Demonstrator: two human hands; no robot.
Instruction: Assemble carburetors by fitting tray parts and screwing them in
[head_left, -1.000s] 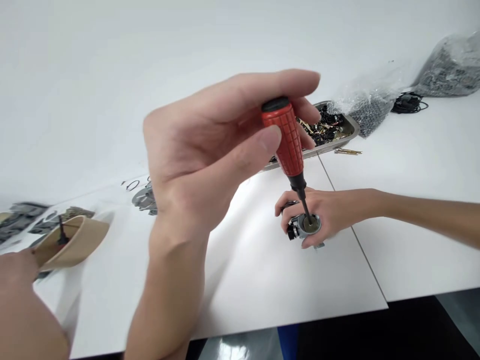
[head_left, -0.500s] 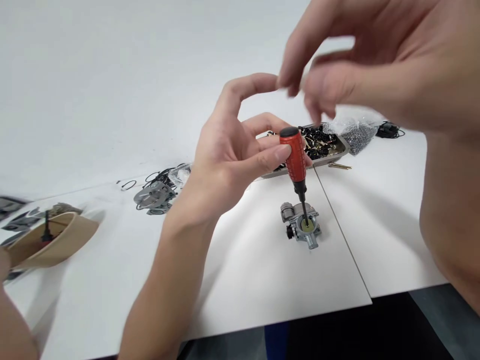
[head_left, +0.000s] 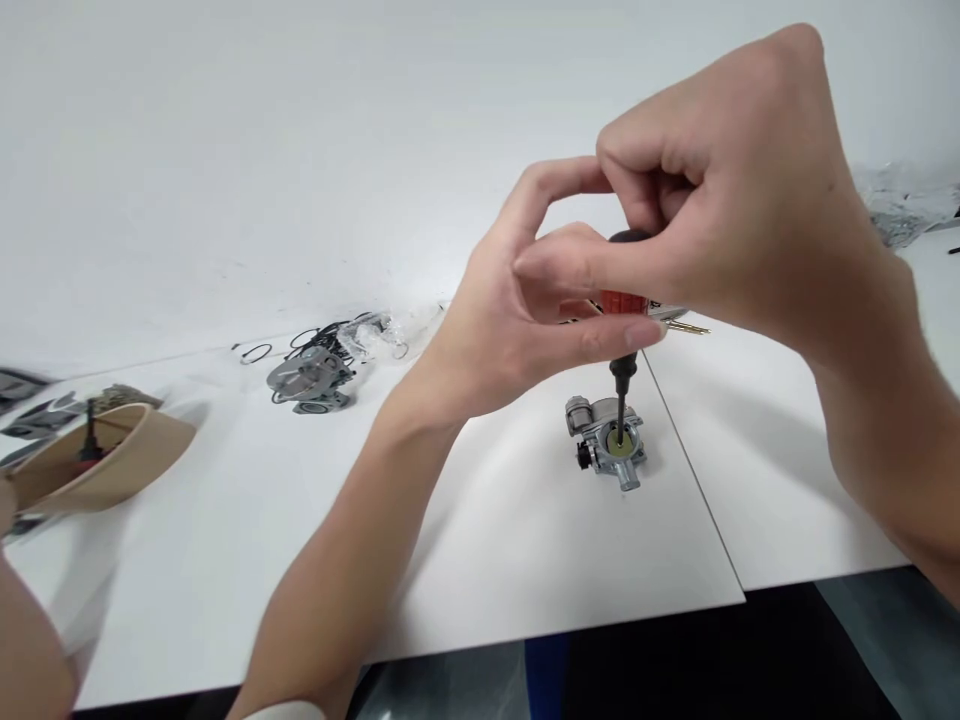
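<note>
Left hand (head_left: 506, 310) holding red-handled, black-shafted screwdriver (head_left: 625, 302) tip-down in silver metal carburetor (head_left: 600, 436), right hand (head_left: 739, 180) curling about handle top, grip unclear

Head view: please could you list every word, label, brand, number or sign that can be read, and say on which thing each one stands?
None: no text can be read.
Screwdriver: no lettering on the part of its handle that shows.
Metal part: any marks are too small to read.
Wall: no sign shows.
</note>
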